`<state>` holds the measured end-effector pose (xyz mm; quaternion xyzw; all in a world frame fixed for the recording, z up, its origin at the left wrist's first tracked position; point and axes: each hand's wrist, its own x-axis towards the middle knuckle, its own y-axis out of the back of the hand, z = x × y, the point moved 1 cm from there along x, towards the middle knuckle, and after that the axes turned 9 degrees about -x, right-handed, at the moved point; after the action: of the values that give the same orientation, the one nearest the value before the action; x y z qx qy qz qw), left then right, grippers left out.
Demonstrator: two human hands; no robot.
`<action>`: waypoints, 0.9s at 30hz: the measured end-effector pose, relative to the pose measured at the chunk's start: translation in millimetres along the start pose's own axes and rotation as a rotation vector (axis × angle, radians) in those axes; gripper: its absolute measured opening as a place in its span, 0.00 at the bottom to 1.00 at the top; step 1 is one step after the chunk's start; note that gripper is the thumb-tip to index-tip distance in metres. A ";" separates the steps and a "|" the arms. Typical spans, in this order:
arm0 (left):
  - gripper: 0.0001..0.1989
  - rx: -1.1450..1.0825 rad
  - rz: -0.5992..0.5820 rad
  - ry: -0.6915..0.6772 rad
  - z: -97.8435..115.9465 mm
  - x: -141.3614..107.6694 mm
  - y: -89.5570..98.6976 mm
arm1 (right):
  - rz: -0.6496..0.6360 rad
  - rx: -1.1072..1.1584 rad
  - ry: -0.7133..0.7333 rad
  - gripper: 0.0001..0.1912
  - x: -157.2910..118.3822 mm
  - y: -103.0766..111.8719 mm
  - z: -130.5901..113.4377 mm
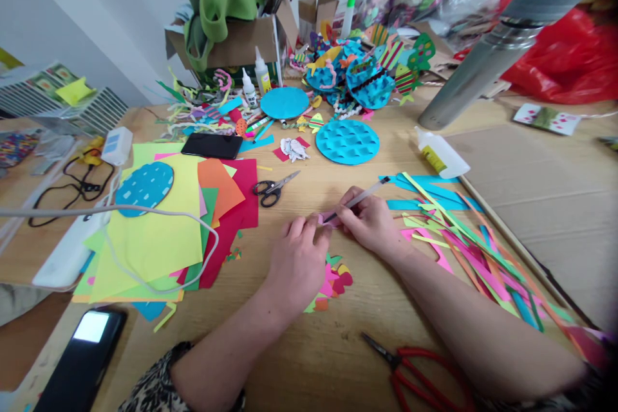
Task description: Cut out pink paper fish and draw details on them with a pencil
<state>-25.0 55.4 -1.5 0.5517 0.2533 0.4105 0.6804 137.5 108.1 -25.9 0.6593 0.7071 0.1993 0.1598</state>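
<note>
My right hand [373, 224] is closed round a pen [365, 194] with a clear barrel and a black end. The pen's tip meets a small pinkish-purple piece of paper [326, 219] on the table. Bent fingers of my left hand [300, 256] press that piece from the other side and cover part of it. Beneath my left hand lies a small heap of cut paper scraps [333, 283] in pink, green and orange. Black-handled scissors [271, 192] rest beyond my left hand. Red-handled scissors [420, 370] lie nearer, below my right forearm.
Coloured sheets [159, 238] with a cable across them are at left. Paper strips [458, 238], a glue bottle [441, 153] and a steel flask [487, 64] stand or lie at right. Blue discs [347, 141] and craft pieces sit behind. A phone [82, 360] is at front left.
</note>
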 end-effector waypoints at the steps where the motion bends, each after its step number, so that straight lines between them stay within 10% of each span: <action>1: 0.19 -0.001 0.001 -0.001 0.0 0.0 -0.1 | 0.001 -0.003 -0.002 0.06 0.0 0.1 0.1; 27: 0.19 -0.012 0.002 -0.002 0.1 -0.2 0.4 | -0.023 -0.007 0.007 0.05 0.2 -0.6 1.3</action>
<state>-25.2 55.2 -1.1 0.5482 0.2498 0.4122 0.6835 137.6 108.3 -27.4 0.6499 0.7145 0.2022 0.1620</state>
